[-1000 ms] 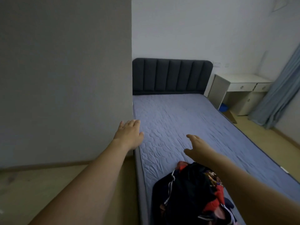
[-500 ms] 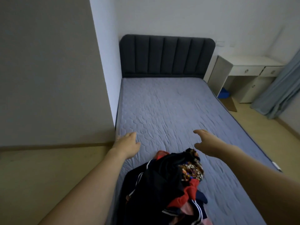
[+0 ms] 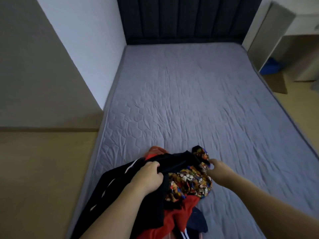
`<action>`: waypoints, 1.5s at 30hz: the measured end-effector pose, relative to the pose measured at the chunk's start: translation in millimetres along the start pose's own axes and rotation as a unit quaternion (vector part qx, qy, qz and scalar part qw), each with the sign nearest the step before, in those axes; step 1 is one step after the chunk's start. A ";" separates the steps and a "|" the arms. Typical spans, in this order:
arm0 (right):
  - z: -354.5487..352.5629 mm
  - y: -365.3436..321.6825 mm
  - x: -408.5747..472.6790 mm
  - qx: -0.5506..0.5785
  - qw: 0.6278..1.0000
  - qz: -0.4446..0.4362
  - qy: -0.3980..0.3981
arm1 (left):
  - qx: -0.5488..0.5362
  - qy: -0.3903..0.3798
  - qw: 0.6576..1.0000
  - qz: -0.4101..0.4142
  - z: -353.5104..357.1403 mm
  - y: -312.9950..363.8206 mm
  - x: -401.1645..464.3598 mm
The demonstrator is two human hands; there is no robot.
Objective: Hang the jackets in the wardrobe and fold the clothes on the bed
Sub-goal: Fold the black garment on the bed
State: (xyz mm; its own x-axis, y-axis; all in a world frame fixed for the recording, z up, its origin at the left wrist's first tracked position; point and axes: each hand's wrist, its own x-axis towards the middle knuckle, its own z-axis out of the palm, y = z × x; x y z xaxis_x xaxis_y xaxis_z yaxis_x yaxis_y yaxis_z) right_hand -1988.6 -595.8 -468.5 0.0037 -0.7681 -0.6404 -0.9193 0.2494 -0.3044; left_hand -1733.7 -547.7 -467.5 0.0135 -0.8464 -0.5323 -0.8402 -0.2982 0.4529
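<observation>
Left hand (image 3: pixel 148 176): your fingers grasp the black garment (image 3: pixel 174 161).
Right hand (image 3: pixel 216 167): you pinch the patterned cloth (image 3: pixel 189 183).
Clothes pile (image 3: pixel 179 209): lies at the near end of the bed (image 3: pixel 189 100).

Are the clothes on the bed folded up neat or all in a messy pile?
A messy pile. The clothes lie bunched and overlapping on the bed; the left hand grips black fabric, and the right hand pinches the patterned piece.
</observation>
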 end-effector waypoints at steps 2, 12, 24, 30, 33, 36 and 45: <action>26.5 23.3 55.1 -0.003 1.000 -0.001 -0.008 | 0.003 -0.006 1.000 0.010 44.1 5.5 47.1; 132.5 90.2 274.3 0.026 0.998 -0.051 0.038 | 0.207 0.151 0.965 -0.058 188.1 -64.5 190.4; 79.8 102.2 207.3 0.302 0.940 -0.066 0.142 | 0.043 0.373 0.921 0.100 161.8 -25.6 98.2; -49.3 114.7 145.1 0.481 0.863 -0.108 0.109 | -0.014 0.412 0.898 0.154 121.7 97.9 62.3; -100.1 141.3 133.0 0.467 0.873 -0.126 0.071 | -0.049 0.401 0.899 0.170 122.5 165.4 57.3; -151.2 192.0 125.5 0.386 0.915 -0.107 0.046 | -0.063 0.394 0.900 0.175 152.7 230.1 45.0; -322.3 390.4 80.9 0.017 0.990 -0.073 0.119 | -0.030 0.254 0.954 0.158 286.3 440.6 26.1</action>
State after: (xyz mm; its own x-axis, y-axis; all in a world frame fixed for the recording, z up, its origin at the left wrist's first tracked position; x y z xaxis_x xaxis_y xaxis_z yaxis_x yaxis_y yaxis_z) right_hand -2474.1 -750.7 -411.8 0.0385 -0.9138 -0.4043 -0.9022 0.1422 -0.4072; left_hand -2258.8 -574.9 -486.6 0.0381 -0.9982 0.0467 -0.8134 -0.0038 0.5817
